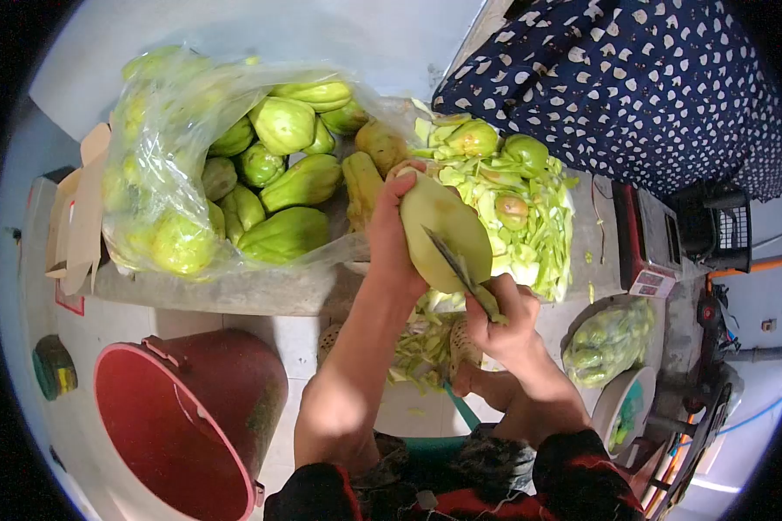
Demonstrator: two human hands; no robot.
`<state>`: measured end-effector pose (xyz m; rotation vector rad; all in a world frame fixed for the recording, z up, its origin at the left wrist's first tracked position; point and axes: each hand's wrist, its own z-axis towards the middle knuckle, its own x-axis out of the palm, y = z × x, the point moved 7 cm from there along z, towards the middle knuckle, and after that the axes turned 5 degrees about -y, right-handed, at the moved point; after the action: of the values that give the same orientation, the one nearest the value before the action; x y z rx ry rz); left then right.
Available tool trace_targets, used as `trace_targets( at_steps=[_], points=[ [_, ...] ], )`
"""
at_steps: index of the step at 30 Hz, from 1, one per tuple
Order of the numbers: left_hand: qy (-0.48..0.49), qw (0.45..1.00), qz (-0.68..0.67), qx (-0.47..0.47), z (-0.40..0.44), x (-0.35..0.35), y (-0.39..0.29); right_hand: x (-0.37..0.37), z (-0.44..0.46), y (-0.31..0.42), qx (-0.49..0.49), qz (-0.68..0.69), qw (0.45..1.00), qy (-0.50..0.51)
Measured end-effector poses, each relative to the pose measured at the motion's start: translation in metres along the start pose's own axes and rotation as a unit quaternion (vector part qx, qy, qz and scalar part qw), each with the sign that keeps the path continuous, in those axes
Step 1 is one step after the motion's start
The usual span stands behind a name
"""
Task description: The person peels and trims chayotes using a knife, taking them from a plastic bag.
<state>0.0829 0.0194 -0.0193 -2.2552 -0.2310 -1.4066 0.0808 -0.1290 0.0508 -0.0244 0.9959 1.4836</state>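
My left hand [390,233] is closed round a large pale green chayote [439,204] with its skin peeled off, held up over the near edge of the grey counter. A narrow, dark-bladed knife [450,259] lies across the face of the chayote, and my right hand [511,319] grips it at the lower end. Its handle is mostly hidden by my fingers. Beyond my hands, several unpeeled green chayotes [302,182] fill an open clear plastic bag [174,122]. To the right of the held chayote is a heap of pale green peelings [543,239], with a few chayotes on it.
A red bucket [265,382] stands on the floor at the lower left. A red scale [647,239] sits at the counter's right end. Below it are another filled plastic bag [613,339] and a white tub [606,404]. Patterned dark cloth [617,87] hangs at the upper right.
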Motion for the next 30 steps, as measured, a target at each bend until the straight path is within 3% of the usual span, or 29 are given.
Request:
trace_targets(
  at_steps=[6,8,9,13,15,19,23,25,30],
  points=[
    [0.021,0.990,0.101,0.100,-0.006,0.013,-0.014,-0.002,0.009,0.004,0.045,0.001,0.999,0.029],
    [-0.029,0.998,-0.046,-0.040,-0.005,0.002,0.010,0.000,0.002,-0.003,0.041,-0.004,0.999,0.008],
    [-0.030,0.998,-0.045,-0.038,0.000,-0.004,0.011,0.000,0.004,-0.003,0.042,-0.002,0.999,0.008],
    [-0.002,0.999,0.033,0.038,0.003,-0.008,-0.022,-0.010,0.004,-0.037,0.288,0.142,0.942,0.099],
    [0.151,0.960,0.234,0.017,-0.009,0.015,-0.030,-0.012,0.001,-0.038,0.363,0.331,0.866,0.095],
    [0.212,0.924,0.318,0.035,-0.014,0.024,-0.021,-0.014,-0.004,-0.041,0.324,0.376,0.864,0.086],
    [0.216,0.923,0.317,0.037,-0.016,0.027,0.001,-0.018,-0.010,-0.038,0.308,0.342,0.888,0.014],
    [0.177,0.961,0.202,0.062,-0.016,0.028,0.012,-0.022,-0.008,-0.037,0.311,0.380,0.870,-0.037],
    [0.166,0.942,0.281,0.079,-0.018,0.034,-0.001,-0.026,-0.003,-0.040,0.308,0.358,0.881,-0.010]
  ],
)
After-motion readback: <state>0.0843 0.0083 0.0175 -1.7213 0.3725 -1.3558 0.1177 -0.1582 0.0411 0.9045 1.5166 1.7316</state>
